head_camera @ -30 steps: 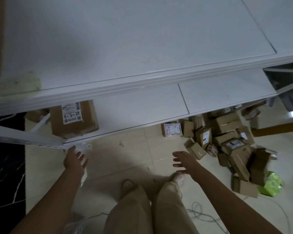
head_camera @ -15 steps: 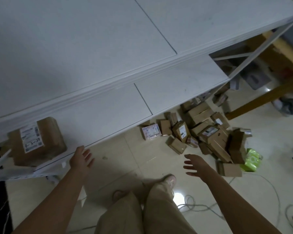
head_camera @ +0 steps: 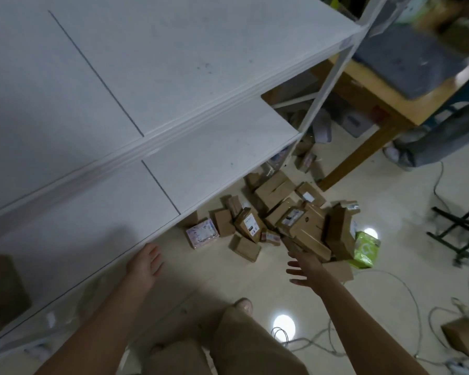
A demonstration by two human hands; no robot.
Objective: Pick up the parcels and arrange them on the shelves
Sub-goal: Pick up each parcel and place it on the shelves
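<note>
Brown cardboard parcels (head_camera: 287, 217) lie heaped on the floor at centre right, long axes pointing every way. Left hand (head_camera: 144, 263) and right hand (head_camera: 306, 267) spread wide, empty.

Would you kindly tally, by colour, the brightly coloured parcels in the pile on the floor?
Pink parcel: 1
Green parcel: 1
Total: 2
The brown boxes overlap too much to count.
</note>
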